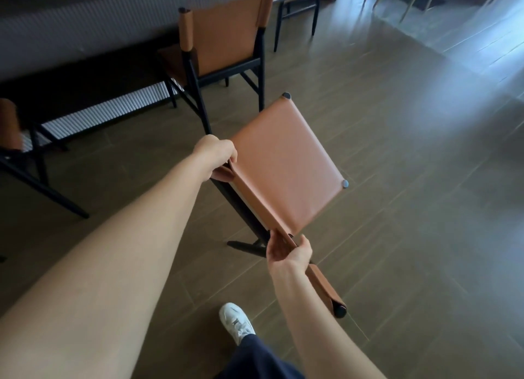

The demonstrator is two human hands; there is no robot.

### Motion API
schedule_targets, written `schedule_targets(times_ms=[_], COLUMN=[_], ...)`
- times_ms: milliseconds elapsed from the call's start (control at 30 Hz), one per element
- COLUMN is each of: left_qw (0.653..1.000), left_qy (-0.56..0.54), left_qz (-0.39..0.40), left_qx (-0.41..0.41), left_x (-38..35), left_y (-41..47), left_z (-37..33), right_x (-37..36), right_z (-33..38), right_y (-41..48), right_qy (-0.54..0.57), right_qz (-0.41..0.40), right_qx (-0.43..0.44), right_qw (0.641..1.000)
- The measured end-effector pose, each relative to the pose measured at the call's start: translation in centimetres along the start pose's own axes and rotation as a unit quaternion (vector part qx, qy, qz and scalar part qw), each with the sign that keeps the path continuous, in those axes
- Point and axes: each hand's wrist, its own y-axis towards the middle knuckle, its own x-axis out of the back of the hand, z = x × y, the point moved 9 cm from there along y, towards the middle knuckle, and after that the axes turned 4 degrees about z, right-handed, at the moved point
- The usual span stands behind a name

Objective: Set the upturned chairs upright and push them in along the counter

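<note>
A chair with a tan leather seat [286, 166] and black frame is tilted in the middle of the floor, its seat panel facing me and one leather-wrapped post [329, 291] pointing toward my feet. My left hand [219, 157] grips the far left corner of the frame beside the seat. My right hand [289, 251] holds the near corner, fingers curled round the frame. An upright matching chair [226, 38] stands pushed in at the ribbed counter [71, 30] behind it.
Another tan chair [17, 140] stands at the left edge by the counter. A black-framed chair [297, 10] is further along at the top. My white shoe [236, 320] is on the brown tiled floor [411, 208] below the tilted chair.
</note>
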Motion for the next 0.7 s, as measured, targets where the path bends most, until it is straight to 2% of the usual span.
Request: schedule_targets(times_ms=[133, 467, 700], left_qw=[0.998, 0.999, 0.999], left_qy=[0.05, -0.007, -0.02], left_qz=[0.032, 0.013, -0.016], left_qx=[-0.002, -0.029, -0.035], left_x=[0.9, 5.4, 10.3], left_y=[0.3, 1.8, 0.4], left_z=[-0.5, 0.9, 4.5], right_x=[-0.6, -1.5, -1.4], right_z=[-0.2, -2.8, -6.5], right_y=[0.6, 0.3, -1.0], right_qy=[0.031, 0.034, -0.023], right_qz=[-0.004, -0.036, -0.02], right_qx=[0.007, 0.009, 0.015], right_qw=[0.999, 0.999, 0.999])
